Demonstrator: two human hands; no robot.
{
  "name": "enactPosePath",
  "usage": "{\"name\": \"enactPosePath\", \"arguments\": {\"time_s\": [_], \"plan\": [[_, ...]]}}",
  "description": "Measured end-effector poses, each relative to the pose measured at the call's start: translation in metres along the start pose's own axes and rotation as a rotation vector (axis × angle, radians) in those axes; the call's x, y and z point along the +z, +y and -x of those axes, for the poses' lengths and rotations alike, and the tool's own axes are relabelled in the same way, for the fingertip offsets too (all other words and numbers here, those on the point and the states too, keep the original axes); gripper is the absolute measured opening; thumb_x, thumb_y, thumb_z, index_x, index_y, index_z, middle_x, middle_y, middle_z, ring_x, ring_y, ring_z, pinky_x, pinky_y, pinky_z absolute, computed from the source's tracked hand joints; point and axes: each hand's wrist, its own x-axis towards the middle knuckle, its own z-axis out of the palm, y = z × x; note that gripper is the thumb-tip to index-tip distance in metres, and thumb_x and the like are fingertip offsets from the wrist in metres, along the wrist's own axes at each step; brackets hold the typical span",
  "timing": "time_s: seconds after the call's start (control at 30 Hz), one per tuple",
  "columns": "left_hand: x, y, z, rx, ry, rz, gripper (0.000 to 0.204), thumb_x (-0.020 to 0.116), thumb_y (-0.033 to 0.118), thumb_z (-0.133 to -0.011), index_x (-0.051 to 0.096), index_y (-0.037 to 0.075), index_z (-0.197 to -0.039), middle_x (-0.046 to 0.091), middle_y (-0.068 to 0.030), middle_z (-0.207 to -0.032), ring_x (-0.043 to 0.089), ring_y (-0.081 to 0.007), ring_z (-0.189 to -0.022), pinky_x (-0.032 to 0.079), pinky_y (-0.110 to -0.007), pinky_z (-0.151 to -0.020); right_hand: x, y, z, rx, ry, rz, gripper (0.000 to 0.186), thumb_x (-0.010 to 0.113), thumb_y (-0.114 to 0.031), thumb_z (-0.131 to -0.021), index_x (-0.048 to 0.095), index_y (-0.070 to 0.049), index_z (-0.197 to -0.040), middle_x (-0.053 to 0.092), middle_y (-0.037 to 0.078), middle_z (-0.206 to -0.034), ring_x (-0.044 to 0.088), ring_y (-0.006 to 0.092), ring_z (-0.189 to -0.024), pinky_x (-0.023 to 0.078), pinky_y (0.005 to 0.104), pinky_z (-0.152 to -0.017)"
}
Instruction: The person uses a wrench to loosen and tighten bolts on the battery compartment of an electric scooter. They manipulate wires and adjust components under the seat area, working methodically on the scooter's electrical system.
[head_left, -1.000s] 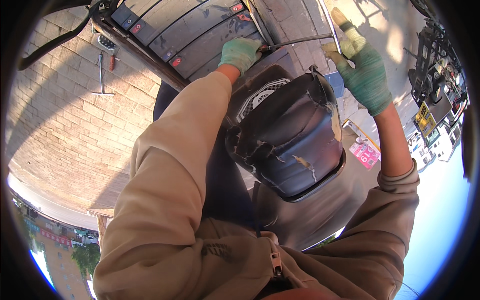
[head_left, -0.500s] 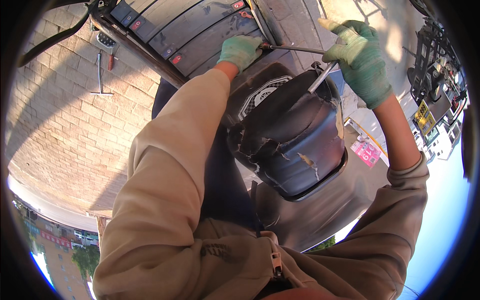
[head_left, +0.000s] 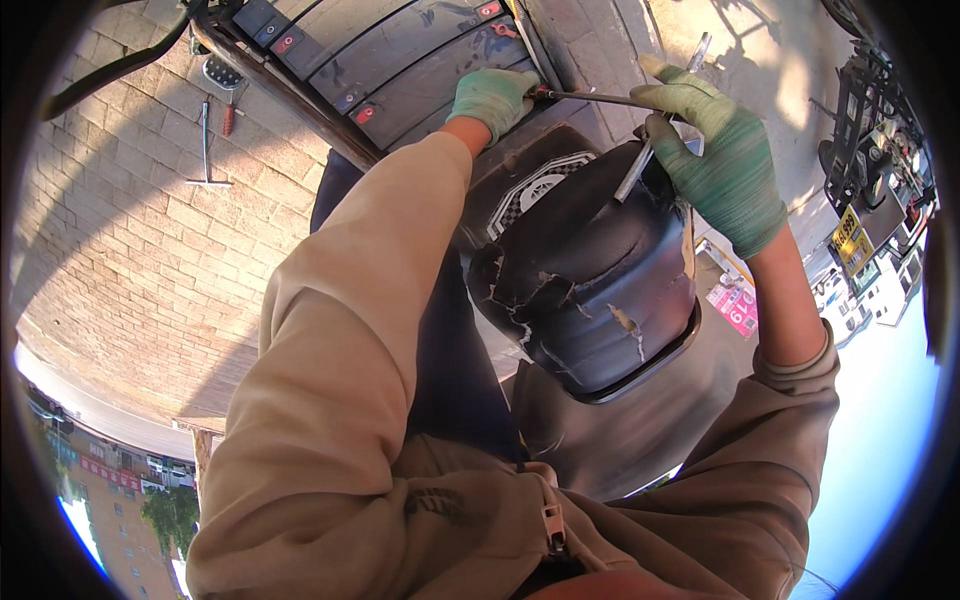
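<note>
My right hand (head_left: 728,170), in a green glove, has its fingers loosely around a metal T-handle wrench (head_left: 600,99). Its crossbar sticks out above and below the hand, and the shaft runs left to my left hand (head_left: 492,104). Also gloved in green, that hand is closed by the shaft's far end, next to a small red part; what its fingers grip is hidden. They work at the edge of a dark slatted panel (head_left: 400,60) with red fittings. Just below the wrench is a black seat (head_left: 590,290) with a torn cover.
On the brick paving (head_left: 130,250) at the left lie another T-shaped tool (head_left: 207,150) and a screwdriver with a red handle (head_left: 228,120). A metal frame bar (head_left: 290,90) borders the panel. Parked vehicles with a yellow plate (head_left: 851,240) stand at the far right.
The wrench's crossbar has turned, and its upper end now shows above my right hand. That hand has shifted slightly down with its fingers more spread. My left hand stays at the shaft's end.
</note>
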Motion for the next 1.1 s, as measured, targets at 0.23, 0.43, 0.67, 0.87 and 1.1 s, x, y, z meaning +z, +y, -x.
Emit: {"name": "enactPosePath", "arguments": {"time_s": [0.23,0.43,0.67,0.87,1.1], "plan": [[-0.002,0.002,0.001,-0.011,-0.002,0.025,0.022,0.067,0.028,-0.087,0.066,0.019,-0.107,0.072,-0.0077,-0.097,0.068,-0.0312,-0.097,0.053,-0.046,-0.081,0.014,-0.012,0.003,0.074,0.310,0.175,0.040,0.079,-0.016,-0.082,0.066,0.000,-0.117,0.073,0.013,-0.093,0.071,0.0184,-0.088,0.054,0.0301,-0.082],[-0.005,0.001,0.001,-0.023,-0.035,0.045,0.023,0.067,0.027,-0.087,0.066,0.019,-0.109,0.072,-0.0082,-0.098,0.067,-0.0321,-0.097,0.053,-0.046,-0.082,0.033,-0.018,0.012,0.682,0.155,-0.133,0.050,0.078,-0.026,-0.085,0.064,0.004,-0.122,0.072,0.011,-0.085,0.066,0.0130,-0.074,0.053,0.0271,-0.072],[0.000,-0.004,-0.002,0.007,-0.025,0.022,0.023,0.064,0.032,-0.088,0.067,0.021,-0.108,0.072,-0.0083,-0.098,0.067,-0.0322,-0.096,0.052,-0.046,-0.080,0.042,-0.007,0.004,0.594,0.088,-0.375,0.034,0.072,-0.024,-0.088,0.070,0.001,-0.111,0.071,0.009,-0.081,0.064,0.0115,-0.070,0.052,0.0271,-0.066],[-0.001,-0.006,0.000,0.061,0.019,-0.015,0.017,0.064,0.025,-0.088,0.067,0.016,-0.102,0.072,-0.0098,-0.096,0.068,-0.0333,-0.094,0.053,-0.048,-0.078,0.027,-0.003,-0.020,0.460,-0.180,-0.377,0.030,0.067,-0.020,-0.089,0.070,-0.001,-0.111,0.072,0.008,-0.083,0.064,0.0121,-0.072,0.053,0.0280,-0.067],[0.000,-0.008,-0.001,0.059,-0.018,-0.032,0.021,0.065,0.029,-0.088,0.066,0.017,-0.105,0.071,-0.0094,-0.098,0.067,-0.0329,-0.097,0.053,-0.047,-0.080,0.015,0.005,-0.059,0.492,-0.352,-0.503,0.024,0.057,-0.013,-0.096,0.065,-0.001,-0.115,0.072,0.007,-0.083,0.059,0.0097,-0.063,0.051,0.0260,-0.058]]}}
